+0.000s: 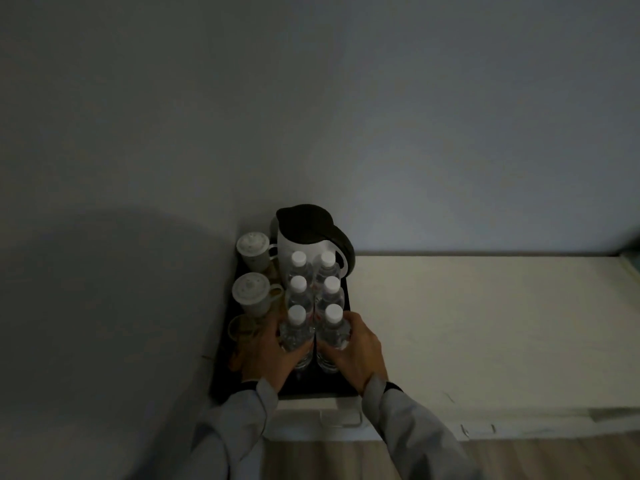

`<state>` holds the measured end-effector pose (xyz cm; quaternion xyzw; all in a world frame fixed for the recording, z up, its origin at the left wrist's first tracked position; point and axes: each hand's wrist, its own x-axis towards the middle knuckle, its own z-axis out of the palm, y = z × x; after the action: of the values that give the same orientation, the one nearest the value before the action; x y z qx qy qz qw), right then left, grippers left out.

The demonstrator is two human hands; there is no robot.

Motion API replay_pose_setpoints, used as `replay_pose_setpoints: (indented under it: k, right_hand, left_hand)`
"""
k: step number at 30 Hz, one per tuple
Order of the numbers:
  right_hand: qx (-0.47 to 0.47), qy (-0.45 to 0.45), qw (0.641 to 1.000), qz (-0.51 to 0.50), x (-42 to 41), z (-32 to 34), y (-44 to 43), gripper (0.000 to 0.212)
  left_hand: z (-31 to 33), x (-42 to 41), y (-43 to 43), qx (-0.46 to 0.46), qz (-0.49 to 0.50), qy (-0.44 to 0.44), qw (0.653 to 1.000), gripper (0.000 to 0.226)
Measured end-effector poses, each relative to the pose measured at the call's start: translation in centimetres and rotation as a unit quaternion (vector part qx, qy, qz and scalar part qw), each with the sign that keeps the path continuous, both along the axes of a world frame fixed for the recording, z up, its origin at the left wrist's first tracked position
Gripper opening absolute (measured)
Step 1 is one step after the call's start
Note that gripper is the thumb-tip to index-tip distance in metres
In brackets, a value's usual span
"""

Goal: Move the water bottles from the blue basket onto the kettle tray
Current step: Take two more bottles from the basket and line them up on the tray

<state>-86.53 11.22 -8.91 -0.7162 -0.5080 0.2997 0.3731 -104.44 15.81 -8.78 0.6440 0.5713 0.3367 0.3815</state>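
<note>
Dim grey walls meet in a corner, and the pale desk [485,323] runs off to the right from it. Tucked into that corner sits the dark kettle tray [311,388], with the white kettle [304,244] at its far end and two lidded cups [252,251] down its left side. Six water bottles [298,292] stand upright on the tray in two rows of three, close together, running from the kettle toward me. I cannot see the blue basket anywhere in view.

My left hand [268,355] is wrapped around the nearest bottle of the left row [295,332], and my right hand [356,348] is wrapped around the nearest bottle of the right row [333,329]; each grip is clamped on its bottle, fingers curled round the body below the cap. Whether the bases already rest on the tray I cannot tell, since my hands hide them.

I judge this to be the setting-down of the last pair. To do it well I want both bottles vertical, lowered straight down just beside the middle pair without knocking them, bases flat inside the tray's near rim. Then I open both hands sideways, away from the rows, so nothing tips
</note>
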Motion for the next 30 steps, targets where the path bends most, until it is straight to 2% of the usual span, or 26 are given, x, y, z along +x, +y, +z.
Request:
replay_pose_setpoints:
  k: [10,18,23,28,30]
  right_hand:
    - [0.011,-0.005,1.000,0.002,0.3,-1.4,-0.1,0.069]
    - [0.022,-0.009,0.999,0.034,0.0,-1.4,-0.5,0.063]
    - [0.035,-0.015,0.999,0.038,0.8,-0.7,-1.0,0.067]
    - [0.040,-0.034,0.998,0.034,1.4,-0.6,-1.7,0.067]
    - [0.038,-0.041,0.998,0.030,1.5,-0.6,-1.9,0.065]
  left_hand:
    - [0.5,0.6,-0.2,0.022,-0.017,-0.017,0.999,0.060]
    - [-0.2,-1.1,0.5,0.012,-0.003,0.004,1.000,0.057]
    - [-0.2,-1.1,1.2,0.030,-0.024,-0.007,0.999,0.048]
    - [0.2,-1.2,1.7,0.038,-0.056,-0.006,0.998,0.054]
    - [0.3,-1.2,2.2,0.025,-0.075,-0.006,0.997,0.050]
